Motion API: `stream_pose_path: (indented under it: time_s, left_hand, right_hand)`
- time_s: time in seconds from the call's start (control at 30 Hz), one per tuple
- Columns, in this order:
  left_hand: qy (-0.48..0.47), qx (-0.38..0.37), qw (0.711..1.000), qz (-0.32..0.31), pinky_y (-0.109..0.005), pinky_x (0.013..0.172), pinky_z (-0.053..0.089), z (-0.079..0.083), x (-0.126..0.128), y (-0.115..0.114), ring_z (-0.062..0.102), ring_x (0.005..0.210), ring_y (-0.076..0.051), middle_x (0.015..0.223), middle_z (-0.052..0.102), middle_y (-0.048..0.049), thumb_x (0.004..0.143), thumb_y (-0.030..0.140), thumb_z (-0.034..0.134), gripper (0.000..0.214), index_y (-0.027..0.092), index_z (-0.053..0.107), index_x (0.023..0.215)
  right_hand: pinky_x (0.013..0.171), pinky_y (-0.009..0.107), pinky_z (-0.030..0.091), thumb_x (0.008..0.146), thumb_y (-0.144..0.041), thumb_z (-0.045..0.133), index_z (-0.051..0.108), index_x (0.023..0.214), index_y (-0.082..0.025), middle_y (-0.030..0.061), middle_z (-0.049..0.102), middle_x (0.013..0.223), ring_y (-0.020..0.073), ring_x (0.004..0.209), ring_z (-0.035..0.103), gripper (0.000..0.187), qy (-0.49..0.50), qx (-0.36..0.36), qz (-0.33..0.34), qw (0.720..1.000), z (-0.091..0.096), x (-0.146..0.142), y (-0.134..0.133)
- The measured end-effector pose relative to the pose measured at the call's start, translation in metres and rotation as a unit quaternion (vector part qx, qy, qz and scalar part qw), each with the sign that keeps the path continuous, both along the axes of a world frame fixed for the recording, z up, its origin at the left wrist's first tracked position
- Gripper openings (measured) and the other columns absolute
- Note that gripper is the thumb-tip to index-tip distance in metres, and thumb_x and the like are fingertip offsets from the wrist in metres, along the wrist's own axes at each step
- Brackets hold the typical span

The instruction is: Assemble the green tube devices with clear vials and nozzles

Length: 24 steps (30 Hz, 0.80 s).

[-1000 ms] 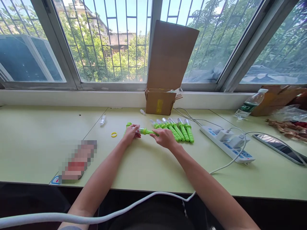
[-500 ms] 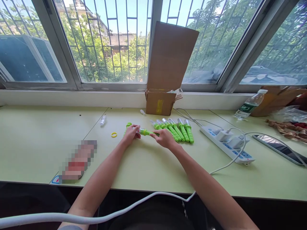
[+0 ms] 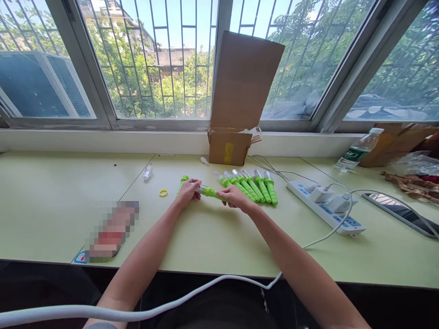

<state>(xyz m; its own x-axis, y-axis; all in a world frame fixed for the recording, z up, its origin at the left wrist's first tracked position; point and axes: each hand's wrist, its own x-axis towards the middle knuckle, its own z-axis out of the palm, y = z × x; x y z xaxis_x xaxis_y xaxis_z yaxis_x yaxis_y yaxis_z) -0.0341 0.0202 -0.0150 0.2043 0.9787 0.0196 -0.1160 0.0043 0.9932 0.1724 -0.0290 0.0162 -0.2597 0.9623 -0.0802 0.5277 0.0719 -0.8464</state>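
Both my hands hold one green stick with a clear cap (image 3: 210, 192) just above the pale green table (image 3: 219, 237). My left hand (image 3: 188, 193) pinches its clear capped end. My right hand (image 3: 234, 198) grips the green handle end. Under my left hand another green stick (image 3: 183, 181) lies partly hidden. To the right of my right hand, several finished green sticks (image 3: 252, 185) lie side by side in a row. A small yellow ring (image 3: 163, 193) rests on the table left of my left hand.
An open cardboard box (image 3: 229, 145) stands at the window sill behind the sticks. A white power strip (image 3: 325, 211) with plugs and cables lies to the right, then a tablet (image 3: 399, 211) and a water bottle (image 3: 357, 151). A small clear cap (image 3: 147, 172) lies at left.
My right hand has turned a little, with its fingers lower round the handle; the stick stays between both hands in the same spot.
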Motion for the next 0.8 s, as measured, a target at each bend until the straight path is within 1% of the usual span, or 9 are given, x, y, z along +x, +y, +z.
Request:
stream_pose_path:
  time_s: [0.07, 0.17, 0.23, 0.3, 0.37, 0.43, 0.57, 0.7, 0.8]
  left_hand:
    - [-0.003, 0.002, 1.0, -0.001, -0.023, 0.042, 0.047, 0.0, 0.0, 0.0, 0.053, 0.04, -0.009, 0.058, 0.056, 0.0011, 0.074, 0.045, 0.068, 0.037, 0.015, 0.055, 0.09]
    - [-0.015, 0.001, 1.0, 0.009, -0.026, 0.046, 0.051, 0.001, 0.0, -0.001, 0.056, 0.044, -0.01, 0.065, 0.057, -0.0004, 0.074, 0.043, 0.068, 0.037, 0.015, 0.054, 0.092]
    - [-0.024, -0.001, 1.0, 0.017, -0.027, 0.049, 0.053, 0.002, 0.001, 0.0, 0.059, 0.049, -0.011, 0.069, 0.058, -0.0015, 0.074, 0.042, 0.068, 0.037, 0.015, 0.053, 0.094]
    - [-0.031, -0.003, 0.999, 0.022, -0.027, 0.049, 0.053, 0.002, 0.002, 0.0, 0.06, 0.052, -0.012, 0.072, 0.058, -0.0023, 0.074, 0.044, 0.067, 0.036, 0.015, 0.053, 0.092]
    - [-0.031, -0.005, 0.999, 0.022, -0.027, 0.048, 0.053, 0.002, 0.003, 0.0, 0.059, 0.05, -0.011, 0.07, 0.058, -0.002, 0.075, 0.047, 0.064, 0.037, 0.015, 0.053, 0.089]
    - [-0.023, -0.002, 1.0, 0.021, -0.025, 0.045, 0.051, 0.002, 0.004, -0.001, 0.054, 0.044, -0.009, 0.063, 0.055, 0.0001, 0.076, 0.052, 0.062, 0.039, 0.016, 0.052, 0.085]
    - [-0.01, 0.014, 1.0, 0.013, -0.022, 0.038, 0.046, 0.002, 0.004, -0.003, 0.038, 0.034, -0.005, 0.049, 0.044, 0.0059, 0.075, 0.058, 0.059, 0.042, 0.017, 0.05, 0.075]
    - [-0.012, 0.011, 1.0, 0.011, -0.021, 0.036, 0.043, 0.004, 0.003, -0.003, 0.034, 0.033, -0.005, 0.044, 0.037, 0.0079, 0.073, 0.06, 0.06, 0.044, 0.018, 0.048, 0.072]
    - [-0.011, 0.008, 1.0, 0.008, -0.021, 0.035, 0.041, 0.005, 0.002, -0.004, 0.032, 0.033, -0.005, 0.043, 0.036, 0.0085, 0.072, 0.061, 0.06, 0.044, 0.019, 0.046, 0.071]
  right_hand:
    - [0.039, 0.023, 0.025, 0.076, -0.061, 0.052, 0.062, 0.061, -0.016, -0.0003, 0.052, 0.049, 0.0076, 0.038, 0.034, 0.048, -0.017, 0.017, 0.001, 1.0, -0.001, 0.0, 0.0]
    - [0.045, 0.023, 0.03, 0.08, -0.06, 0.05, 0.07, 0.07, -0.016, 0.0012, 0.057, 0.053, 0.0102, 0.045, 0.044, 0.05, -0.091, 0.12, -0.022, 0.988, -0.005, -0.002, 0.001]
    - [0.05, 0.024, 0.033, 0.081, -0.057, 0.051, 0.074, 0.085, -0.018, 0.003, 0.064, 0.063, 0.0136, 0.055, 0.052, 0.046, -0.149, 0.21, -0.057, 0.965, -0.009, -0.003, 0.001]
    - [0.055, 0.025, 0.035, 0.083, -0.053, 0.054, 0.073, 0.098, -0.023, 0.004, 0.069, 0.077, 0.0161, 0.065, 0.057, 0.04, -0.199, 0.288, -0.088, 0.933, -0.013, -0.002, 0.001]
    - [0.058, 0.026, 0.035, 0.084, -0.049, 0.055, 0.071, 0.104, -0.026, 0.0045, 0.07, 0.085, 0.0171, 0.071, 0.058, 0.035, -0.24, 0.348, -0.098, 0.901, -0.015, -0.001, 0.001]
    - [0.062, 0.026, 0.037, 0.086, -0.045, 0.055, 0.07, 0.106, -0.027, 0.0052, 0.07, 0.091, 0.0177, 0.075, 0.059, 0.031, -0.269, 0.393, -0.095, 0.874, -0.014, 0.001, 0.001]
    - [0.071, 0.029, 0.038, 0.089, -0.04, 0.052, 0.069, 0.109, -0.026, 0.0067, 0.068, 0.098, 0.0198, 0.084, 0.057, 0.029, -0.312, 0.45, -0.068, 0.834, -0.01, 0.005, 0.0]
    - [0.077, 0.032, 0.036, 0.091, -0.038, 0.049, 0.067, 0.114, -0.025, 0.008, 0.067, 0.1, 0.0221, 0.088, 0.055, 0.032, -0.346, 0.473, -0.056, 0.809, -0.005, 0.005, -0.001]
    - [0.079, 0.034, 0.035, 0.092, -0.035, 0.047, 0.066, 0.116, -0.026, 0.0081, 0.067, 0.103, 0.0227, 0.089, 0.054, 0.032, -0.357, 0.481, -0.054, 0.799, -0.003, 0.005, -0.002]
